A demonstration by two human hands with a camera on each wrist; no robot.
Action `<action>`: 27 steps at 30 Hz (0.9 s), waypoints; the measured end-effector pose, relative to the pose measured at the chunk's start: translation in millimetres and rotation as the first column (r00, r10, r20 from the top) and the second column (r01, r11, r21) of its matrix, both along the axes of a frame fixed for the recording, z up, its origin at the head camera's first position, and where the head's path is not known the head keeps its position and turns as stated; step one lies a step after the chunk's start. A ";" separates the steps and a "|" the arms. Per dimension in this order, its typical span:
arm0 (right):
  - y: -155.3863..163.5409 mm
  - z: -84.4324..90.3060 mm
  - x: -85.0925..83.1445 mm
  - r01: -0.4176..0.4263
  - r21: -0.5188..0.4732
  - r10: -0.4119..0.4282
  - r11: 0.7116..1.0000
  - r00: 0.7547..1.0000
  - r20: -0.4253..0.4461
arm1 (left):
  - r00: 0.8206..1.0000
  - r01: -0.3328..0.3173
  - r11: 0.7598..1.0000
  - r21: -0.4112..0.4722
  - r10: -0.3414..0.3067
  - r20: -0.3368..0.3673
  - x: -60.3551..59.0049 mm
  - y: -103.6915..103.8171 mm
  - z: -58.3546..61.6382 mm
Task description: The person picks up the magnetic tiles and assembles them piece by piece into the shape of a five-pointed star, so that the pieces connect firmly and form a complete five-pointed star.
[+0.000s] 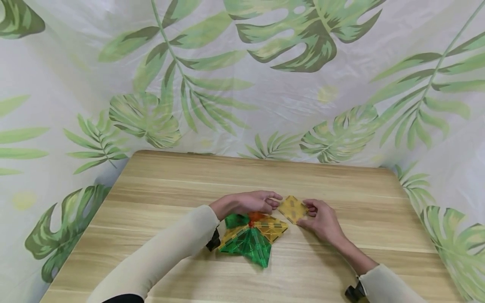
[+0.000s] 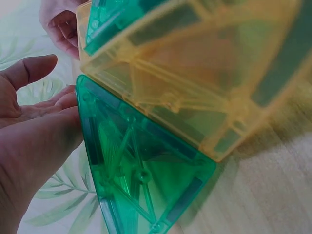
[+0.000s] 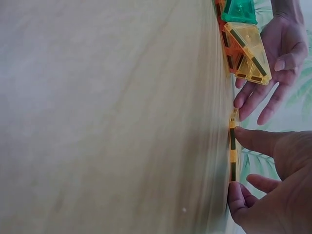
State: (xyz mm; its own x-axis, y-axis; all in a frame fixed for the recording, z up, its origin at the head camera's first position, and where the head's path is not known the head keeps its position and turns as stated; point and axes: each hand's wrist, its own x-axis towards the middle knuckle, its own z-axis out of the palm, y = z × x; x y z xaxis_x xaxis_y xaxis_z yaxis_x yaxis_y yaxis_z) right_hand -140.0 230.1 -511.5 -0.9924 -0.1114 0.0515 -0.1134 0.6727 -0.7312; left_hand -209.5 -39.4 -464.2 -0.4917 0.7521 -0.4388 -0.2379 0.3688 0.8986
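Observation:
A yellow translucent square magnetic tile (image 1: 291, 209) lies on the table, turned cornerwise. My right hand (image 1: 323, 219) holds it by the right side, thumb and fingers at its edges; in the right wrist view the tile (image 3: 233, 151) appears edge-on between them. Left of it stands a built piece of magnetic tiles (image 1: 248, 242), with green and yellow triangles around an orange part. My left hand (image 1: 254, 202) is behind this piece, fingers stretched toward the square's left corner. Close up in the left wrist view, a green triangular tile (image 2: 141, 161) overlaps the fingers.
The wood-grain table (image 1: 182, 176) reaches back to a hanging cloth (image 1: 212, 105) printed with green leaves, which also surrounds both sides. Dark wrist cameras (image 1: 355, 292) sit on both forearms, the left one close beside the built piece.

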 end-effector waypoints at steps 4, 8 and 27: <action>-2.3 0.8 -1.6 0.006 0.002 -0.006 1.000 1.000 0.015 | 0.999 -0.031 0.999 -0.013 0.031 -0.012 -0.7 3.3 0.7; -4.4 0.4 -2.0 0.009 -0.006 -0.009 1.000 1.000 0.012 | 0.998 -0.057 0.998 -0.027 0.056 -0.036 -0.8 5.4 1.3; -10.5 -0.3 -15.1 0.001 -0.306 0.041 0.952 0.991 0.130 | 0.976 -0.168 0.985 -0.027 0.162 -0.144 -6.9 8.0 -2.7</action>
State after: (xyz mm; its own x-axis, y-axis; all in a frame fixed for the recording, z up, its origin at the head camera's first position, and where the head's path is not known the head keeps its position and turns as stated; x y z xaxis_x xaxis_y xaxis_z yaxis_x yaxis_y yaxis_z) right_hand -155.1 219.6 -511.8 -0.9903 -0.1312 -0.0468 -0.0118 0.4138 -0.9103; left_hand -216.4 -31.5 -466.9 -0.6666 0.6392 -0.3834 -0.1704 0.3701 0.9132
